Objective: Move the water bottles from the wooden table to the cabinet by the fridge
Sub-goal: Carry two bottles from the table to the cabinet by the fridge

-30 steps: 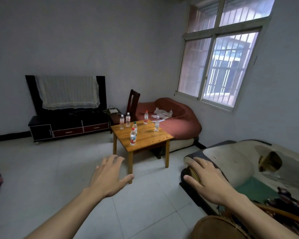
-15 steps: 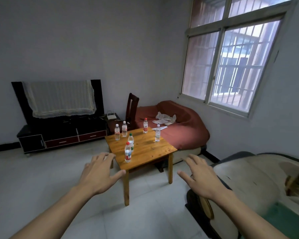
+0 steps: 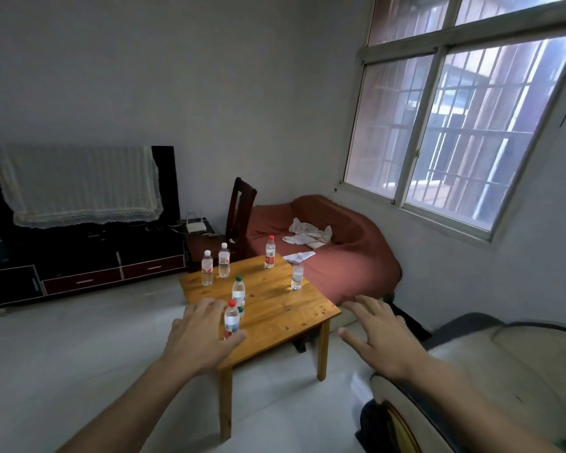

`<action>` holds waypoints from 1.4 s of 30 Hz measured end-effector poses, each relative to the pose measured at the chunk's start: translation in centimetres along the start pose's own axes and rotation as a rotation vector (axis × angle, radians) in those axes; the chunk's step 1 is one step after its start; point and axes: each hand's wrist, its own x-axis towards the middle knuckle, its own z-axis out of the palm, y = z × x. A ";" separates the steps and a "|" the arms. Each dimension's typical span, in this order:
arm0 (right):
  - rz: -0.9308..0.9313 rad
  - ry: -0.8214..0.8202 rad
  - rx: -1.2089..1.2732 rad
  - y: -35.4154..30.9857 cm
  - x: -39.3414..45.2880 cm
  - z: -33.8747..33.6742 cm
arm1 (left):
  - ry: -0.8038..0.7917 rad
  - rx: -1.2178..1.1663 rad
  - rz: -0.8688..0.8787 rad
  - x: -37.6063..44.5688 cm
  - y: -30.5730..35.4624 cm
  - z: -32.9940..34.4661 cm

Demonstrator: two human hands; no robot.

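Several clear water bottles stand upright on a small wooden table [image 3: 275, 305] in the middle of the room. Nearest me is a red-capped bottle [image 3: 231, 318], with a green-capped bottle [image 3: 239, 294] just behind it. Two white-capped bottles [image 3: 207, 268] [image 3: 224, 259] stand at the far left corner, another red-capped bottle [image 3: 270, 252] at the far edge, and a small bottle [image 3: 297, 273] to the right. My left hand [image 3: 200, 338] reaches out with spread fingers, right beside the nearest bottle, holding nothing. My right hand [image 3: 378, 335] hovers with straight fingers off the table's right corner. No cabinet or fridge is in sight.
A red covered sofa [image 3: 340, 256] with crumpled cloths sits behind the table under a barred window [image 3: 455, 125]. A dark chair [image 3: 241, 210] stands at its left. A black TV stand [image 3: 79, 266] with a draped screen lines the back wall. A pale armchair [image 3: 504, 371] is at my right.
I have come closer to the table, which now looms larger. Both hands have moved forward; the left has reached the nearest red-capped bottle, and the right has left the armchair.
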 end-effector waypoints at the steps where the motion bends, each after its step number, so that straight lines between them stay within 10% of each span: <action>1: 0.002 0.002 -0.015 0.0 1.8 -0.1 | 0.008 -0.002 0.001 2.0 -0.4 0.1; 24: -0.177 -0.212 0.127 11.6 37.9 11.2 | -0.087 0.017 -0.262 31.8 0.0 11.4; 42: -0.326 -0.381 0.048 4.7 53.6 21.3 | -0.189 -0.157 -0.464 41.3 -10.5 20.3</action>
